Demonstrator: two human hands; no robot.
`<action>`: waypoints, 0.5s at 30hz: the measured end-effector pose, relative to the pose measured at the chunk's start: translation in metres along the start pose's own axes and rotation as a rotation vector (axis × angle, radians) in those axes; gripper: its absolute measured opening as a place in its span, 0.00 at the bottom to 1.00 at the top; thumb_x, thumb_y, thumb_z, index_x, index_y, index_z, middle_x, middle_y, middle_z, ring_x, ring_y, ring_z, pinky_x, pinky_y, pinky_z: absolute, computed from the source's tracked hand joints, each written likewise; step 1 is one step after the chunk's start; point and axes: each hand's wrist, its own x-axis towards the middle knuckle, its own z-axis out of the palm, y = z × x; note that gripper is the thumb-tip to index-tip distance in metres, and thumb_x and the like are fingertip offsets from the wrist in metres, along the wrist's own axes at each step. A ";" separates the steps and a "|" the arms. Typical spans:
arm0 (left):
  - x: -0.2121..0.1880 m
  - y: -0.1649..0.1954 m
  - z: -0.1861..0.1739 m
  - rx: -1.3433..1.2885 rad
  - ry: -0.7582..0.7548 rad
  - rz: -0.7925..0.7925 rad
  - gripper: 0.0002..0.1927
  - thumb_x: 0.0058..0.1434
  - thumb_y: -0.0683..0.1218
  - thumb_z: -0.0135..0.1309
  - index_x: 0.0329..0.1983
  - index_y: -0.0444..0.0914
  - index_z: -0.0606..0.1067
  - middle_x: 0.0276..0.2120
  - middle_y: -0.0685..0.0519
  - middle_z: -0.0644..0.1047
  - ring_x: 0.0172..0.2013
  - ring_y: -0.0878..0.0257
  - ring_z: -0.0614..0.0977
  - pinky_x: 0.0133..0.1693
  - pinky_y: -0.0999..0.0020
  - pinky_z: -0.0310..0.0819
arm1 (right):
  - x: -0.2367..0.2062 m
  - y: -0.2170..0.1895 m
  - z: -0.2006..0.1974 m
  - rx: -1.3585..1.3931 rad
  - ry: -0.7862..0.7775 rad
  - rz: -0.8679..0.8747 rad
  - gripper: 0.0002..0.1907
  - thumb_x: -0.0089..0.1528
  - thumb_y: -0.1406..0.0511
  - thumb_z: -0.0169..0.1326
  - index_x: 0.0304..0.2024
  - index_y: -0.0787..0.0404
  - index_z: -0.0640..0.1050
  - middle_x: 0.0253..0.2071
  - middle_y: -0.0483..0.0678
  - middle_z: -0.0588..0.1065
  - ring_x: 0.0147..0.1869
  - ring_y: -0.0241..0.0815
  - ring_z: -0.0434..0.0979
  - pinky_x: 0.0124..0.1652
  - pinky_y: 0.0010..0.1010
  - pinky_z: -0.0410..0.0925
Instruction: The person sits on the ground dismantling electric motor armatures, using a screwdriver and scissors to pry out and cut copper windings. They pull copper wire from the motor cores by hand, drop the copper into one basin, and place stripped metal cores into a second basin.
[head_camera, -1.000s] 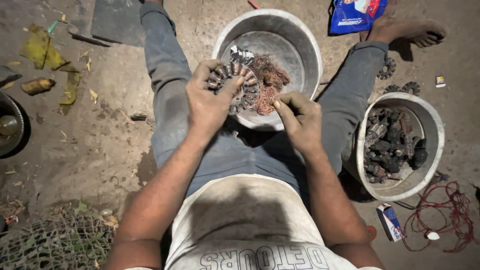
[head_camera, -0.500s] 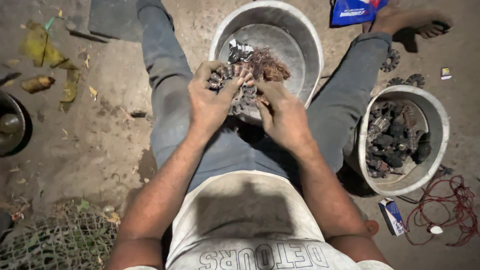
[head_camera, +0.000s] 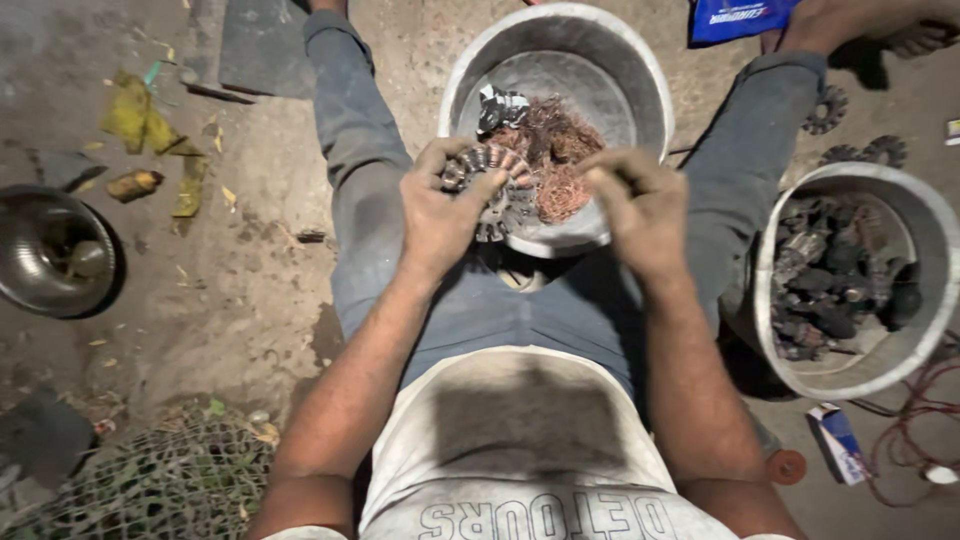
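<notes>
A person sits on the dirt floor with legs spread around a metal basin. The left hand grips a round toothed motor core, a stator-like ring with metal slots, its fingers curled tightly over the top edge and holding it just above the basin's near rim. The right hand sits just beside the core on its right, fingers bunched narrowly together as if pinching something thin; what they hold, if anything, cannot be told. In the basin behind the core lies a tangle of copper wire and a crumpled bit of silvery foil. By the person's right leg stands a second basin filled with dark metal parts. Off to the left sits a dark steel bowl, with yellow scraps lying near it.
</notes>
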 end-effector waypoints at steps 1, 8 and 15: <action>0.002 -0.002 -0.005 -0.084 -0.002 -0.058 0.14 0.61 0.38 0.67 0.49 0.33 0.78 0.37 0.53 0.81 0.36 0.67 0.80 0.40 0.71 0.76 | 0.001 0.011 -0.011 0.045 0.079 0.167 0.05 0.68 0.68 0.57 0.44 0.60 0.82 0.32 0.41 0.75 0.34 0.32 0.72 0.34 0.27 0.65; 0.010 -0.024 -0.064 -0.494 0.095 -0.232 0.12 0.62 0.37 0.63 0.49 0.33 0.78 0.37 0.53 0.81 0.32 0.66 0.81 0.38 0.73 0.78 | -0.032 0.073 -0.076 0.312 0.384 0.396 0.05 0.70 0.67 0.60 0.46 0.63 0.83 0.29 0.41 0.73 0.26 0.31 0.68 0.29 0.25 0.63; 0.018 -0.116 -0.149 0.125 0.560 -0.014 0.13 0.62 0.35 0.66 0.47 0.32 0.76 0.40 0.48 0.84 0.37 0.60 0.85 0.40 0.65 0.81 | -0.073 0.095 -0.069 -0.109 0.219 0.172 0.08 0.73 0.72 0.56 0.52 0.70 0.81 0.43 0.47 0.79 0.45 0.32 0.75 0.47 0.22 0.68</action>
